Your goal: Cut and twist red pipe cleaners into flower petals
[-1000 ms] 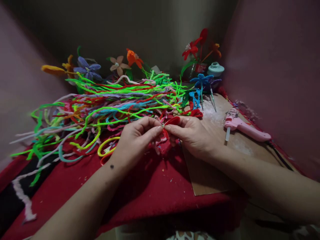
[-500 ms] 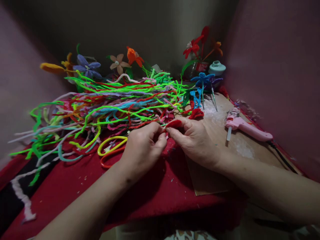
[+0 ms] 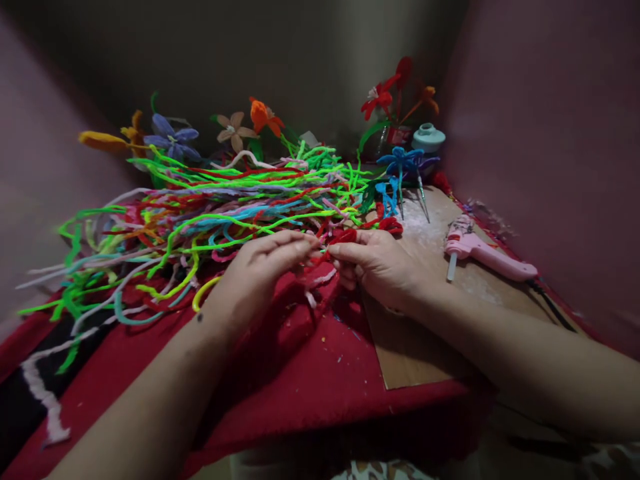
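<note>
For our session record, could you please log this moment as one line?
right hand: pinching red fuzzy piece | left hand: close beside it, grip unclear | pink glue gun: resting on brown board

We can read no text, brand, number or sign. On the pink plastic, pistol-shaped glue gun (image 3: 493, 257) we make out a small red patch (image 3: 454, 237), but no letters we can tell. Behind the glue gun and to its left, a small container with a red, label-like front (image 3: 399, 136) shows faint paler marks, too small and dim for us to read. On the round pale-teal container (image 3: 429, 138) behind the glue gun, we make out no lettering.
</note>
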A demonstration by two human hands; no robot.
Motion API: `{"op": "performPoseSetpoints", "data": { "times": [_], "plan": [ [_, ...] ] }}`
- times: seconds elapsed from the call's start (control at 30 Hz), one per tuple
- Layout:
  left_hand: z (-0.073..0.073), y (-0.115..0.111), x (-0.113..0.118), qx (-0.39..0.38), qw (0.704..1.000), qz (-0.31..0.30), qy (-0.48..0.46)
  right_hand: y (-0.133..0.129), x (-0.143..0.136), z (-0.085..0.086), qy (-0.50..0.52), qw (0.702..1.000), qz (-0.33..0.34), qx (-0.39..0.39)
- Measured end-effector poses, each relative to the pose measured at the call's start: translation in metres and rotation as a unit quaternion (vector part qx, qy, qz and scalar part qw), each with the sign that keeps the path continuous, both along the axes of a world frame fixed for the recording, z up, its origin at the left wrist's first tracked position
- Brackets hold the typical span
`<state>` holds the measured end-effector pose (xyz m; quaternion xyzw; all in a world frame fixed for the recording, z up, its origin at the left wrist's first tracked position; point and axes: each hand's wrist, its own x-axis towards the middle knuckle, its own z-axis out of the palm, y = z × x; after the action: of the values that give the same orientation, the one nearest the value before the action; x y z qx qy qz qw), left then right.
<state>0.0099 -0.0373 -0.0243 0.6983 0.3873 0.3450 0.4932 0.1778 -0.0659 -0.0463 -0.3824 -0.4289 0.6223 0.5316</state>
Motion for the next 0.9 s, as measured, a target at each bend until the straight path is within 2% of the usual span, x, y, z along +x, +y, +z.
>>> {"op": "performPoseSetpoints", "data": {
  "times": [0.07,0.17,0.27,0.37,0.5,0.57,0.63,0.67,0.73,0.77,0.8,0.83,0.87,0.9],
  "plan": [
    [-0.001,0.005,-0.003,-0.158,0.984,-0.044,-0.071,-0.002,0.001,0.003,-0.011,1.000,0.014,0.017],
    [-0.005,0.006,-0.004,-0.284,0.947,-0.126,-0.077,-0.005,0.002,0.006,-0.035,0.998,0.025,0.044],
    [-0.006,0.003,-0.005,-0.303,0.938,-0.155,-0.067,-0.007,0.001,0.010,-0.077,0.995,0.009,0.059],
    [-0.003,0.000,-0.006,-0.294,0.944,-0.141,-0.054,-0.008,0.000,0.013,-0.107,0.992,-0.012,0.062],
    [0.002,0.000,-0.006,-0.276,0.950,-0.141,-0.041,-0.009,-0.001,0.016,-0.130,0.988,-0.006,0.084],
    [0.002,-0.002,-0.003,-0.203,0.971,-0.126,0.004,-0.010,-0.001,0.016,-0.145,0.986,-0.016,0.083],
    [-0.001,-0.007,0.002,-0.023,0.992,-0.072,0.100,-0.010,-0.003,0.015,-0.151,0.986,-0.039,0.063],
    [-0.003,-0.010,0.004,0.099,0.982,-0.032,0.160,-0.010,-0.004,0.015,-0.152,0.986,-0.050,0.051],
    [-0.009,-0.016,0.009,0.327,0.905,0.023,0.271,-0.010,-0.006,0.014,-0.149,0.986,-0.066,0.035],
    [-0.011,-0.018,0.011,0.398,0.864,0.035,0.308,-0.010,-0.007,0.013,-0.145,0.986,-0.070,0.034],
    [-0.013,-0.020,0.012,0.437,0.836,0.039,0.328,-0.010,-0.007,0.013,-0.140,0.987,-0.072,0.033],
    [-0.014,-0.021,0.013,0.445,0.832,0.039,0.328,-0.009,-0.007,0.012,-0.133,0.988,-0.071,0.029],
    [-0.014,-0.020,0.013,0.419,0.852,0.038,0.310,-0.009,-0.007,0.012,-0.121,0.990,-0.068,0.024],
    [-0.012,-0.019,0.012,0.361,0.890,0.034,0.276,-0.009,-0.007,0.012,-0.105,0.992,-0.062,0.020]
  ]
}}
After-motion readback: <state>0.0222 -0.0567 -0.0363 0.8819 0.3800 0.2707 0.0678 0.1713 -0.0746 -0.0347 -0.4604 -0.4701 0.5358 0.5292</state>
